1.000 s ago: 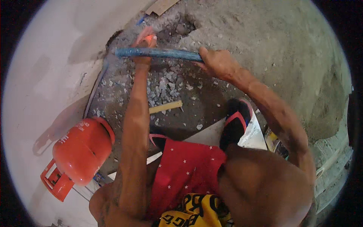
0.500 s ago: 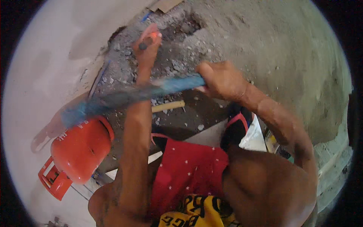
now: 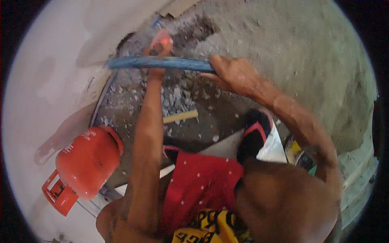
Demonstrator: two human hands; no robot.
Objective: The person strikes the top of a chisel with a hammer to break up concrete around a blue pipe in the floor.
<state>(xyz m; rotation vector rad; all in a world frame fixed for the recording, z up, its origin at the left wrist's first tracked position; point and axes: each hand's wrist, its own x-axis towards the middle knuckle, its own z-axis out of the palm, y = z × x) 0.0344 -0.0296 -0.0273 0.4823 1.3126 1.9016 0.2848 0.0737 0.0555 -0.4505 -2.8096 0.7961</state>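
- Where the view is nearest, a yellow cloth with black lettering lies against red shorts dotted with white stars.
- Beyond the shorts stand two dark shoes with pink trim, the right shoe beside a pale sheet.
- To the left, a red gas bottle lies on its side near the white wall.
- Past the shoes, a short yellowish wooden strip lies beside grey rubble on the floor.
- Farther out, the right hand is closed around one end of a blue bar, which reaches leftward across the left wrist; whether they touch, I cannot tell.
- The left hand curls around a dark, round-ended tool; the rest of that tool is hidden, and an orange glow shows by the fingers.
- Farthest, a rough hole opens in the floor, near a flat board.
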